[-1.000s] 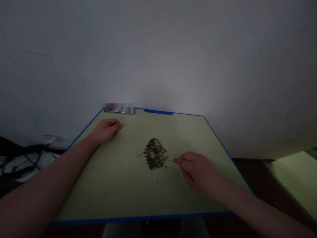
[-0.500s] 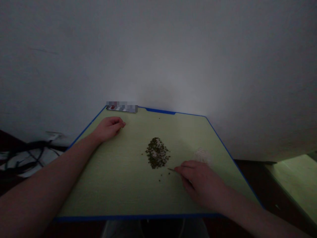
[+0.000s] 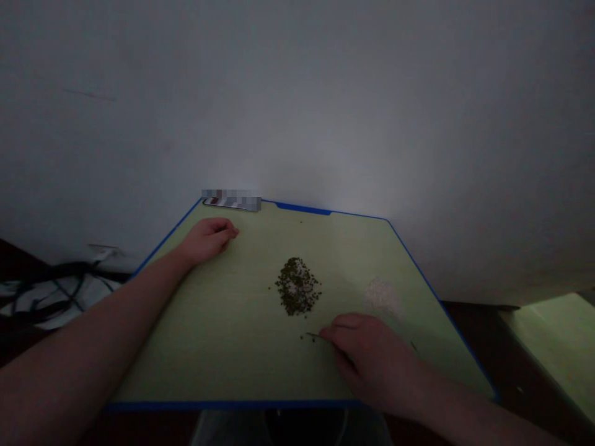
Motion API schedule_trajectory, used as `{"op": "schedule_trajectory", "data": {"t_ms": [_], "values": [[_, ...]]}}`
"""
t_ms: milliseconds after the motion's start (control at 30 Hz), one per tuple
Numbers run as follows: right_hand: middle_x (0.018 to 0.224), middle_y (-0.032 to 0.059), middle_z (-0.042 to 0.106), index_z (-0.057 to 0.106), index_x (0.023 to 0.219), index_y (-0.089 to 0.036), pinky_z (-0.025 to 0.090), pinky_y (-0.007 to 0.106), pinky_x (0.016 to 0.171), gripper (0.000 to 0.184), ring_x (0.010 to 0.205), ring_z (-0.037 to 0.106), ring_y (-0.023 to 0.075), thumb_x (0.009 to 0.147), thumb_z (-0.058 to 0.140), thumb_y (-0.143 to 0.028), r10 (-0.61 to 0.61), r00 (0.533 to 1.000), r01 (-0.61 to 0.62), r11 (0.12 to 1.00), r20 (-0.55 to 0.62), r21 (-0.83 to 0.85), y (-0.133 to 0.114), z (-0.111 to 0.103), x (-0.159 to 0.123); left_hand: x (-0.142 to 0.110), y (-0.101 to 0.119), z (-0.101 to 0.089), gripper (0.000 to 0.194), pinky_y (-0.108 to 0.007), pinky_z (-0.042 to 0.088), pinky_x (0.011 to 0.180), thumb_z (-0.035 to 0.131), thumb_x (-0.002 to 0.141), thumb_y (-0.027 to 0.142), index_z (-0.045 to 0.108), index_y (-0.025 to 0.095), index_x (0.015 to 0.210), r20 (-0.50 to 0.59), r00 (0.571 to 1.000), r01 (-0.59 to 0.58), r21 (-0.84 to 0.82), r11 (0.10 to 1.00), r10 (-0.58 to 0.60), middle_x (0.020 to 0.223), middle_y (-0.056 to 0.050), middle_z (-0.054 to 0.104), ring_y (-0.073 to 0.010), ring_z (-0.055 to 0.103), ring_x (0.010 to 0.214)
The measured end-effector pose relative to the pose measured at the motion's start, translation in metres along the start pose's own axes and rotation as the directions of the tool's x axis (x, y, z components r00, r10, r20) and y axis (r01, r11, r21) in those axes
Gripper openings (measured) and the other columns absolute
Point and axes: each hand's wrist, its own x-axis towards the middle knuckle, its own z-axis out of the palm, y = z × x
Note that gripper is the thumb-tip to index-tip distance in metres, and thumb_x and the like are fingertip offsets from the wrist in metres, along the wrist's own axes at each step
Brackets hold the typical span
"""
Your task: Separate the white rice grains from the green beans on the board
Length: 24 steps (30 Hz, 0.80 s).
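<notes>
At the centre of the frame, a pile of dark and pale grains [image 3: 298, 287] lies on the table [image 3: 223, 347]. Lower right of it, the right hand [image 3: 369, 356] pinches a thin tool [image 3: 313, 335], its tip beside a few stray grains. A pale heap [image 3: 382, 296] sits right of centre. The left hand [image 3: 209, 240], loosely curled, rests left of centre, below a partly pixelated flat object [image 3: 232, 204].

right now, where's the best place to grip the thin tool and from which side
Likely behind the exposed tip, with a fingertip pinch from the right, as the right hand has it. The thin tool is slender and its tip points left, beside loose dark bits. Its rear is hidden, so I can't judge that end.
</notes>
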Motion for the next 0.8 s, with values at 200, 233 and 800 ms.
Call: {"op": "schedule_trajectory", "data": {"t_ms": [200,233,800], "values": [[0.085,0.0053,0.067,0.071,0.098,-0.017,0.047,0.030,0.072,0.028,0.079,0.063,0.0188,0.079,0.051,-0.008,0.052,0.998,-0.053,0.999,-0.024,-0.013,-0.001,-0.001,0.009,-0.001,0.002,0.000,0.024,-0.026,0.033,0.047,0.056,0.071,0.040,0.052,0.021,0.057,-0.003,1.000,0.004,-0.003,1.000,-0.004,0.045,0.003,0.047,-0.0126,0.041,0.043],[0.084,0.0053,0.067,0.071,0.095,-0.017,0.047,0.029,0.071,0.027,0.079,0.063,0.0186,0.080,0.051,-0.007,0.074,0.997,-0.075,0.997,-0.038,-0.023,0.000,-0.002,0.010,0.000,0.001,0.000,0.024,-0.026,0.033,0.047,0.056,0.071,0.040,0.053,0.021,0.058,0.000,1.000,0.001,-0.005,1.000,-0.001,0.045,0.003,0.047,-0.0126,0.042,0.044],[0.090,0.0072,0.069,0.069,0.107,-0.016,0.047,0.030,0.079,0.034,0.084,0.062,0.0192,0.081,0.050,-0.008,-0.109,0.994,0.105,0.988,-0.028,-0.110,0.006,-0.003,0.029,-0.002,0.001,-0.001,0.022,-0.026,0.033,0.047,0.056,0.071,0.039,0.053,0.021,0.058,-0.011,1.000,0.003,-0.028,1.000,-0.004,0.045,0.004,0.046,-0.0122,0.041,0.043]]}}
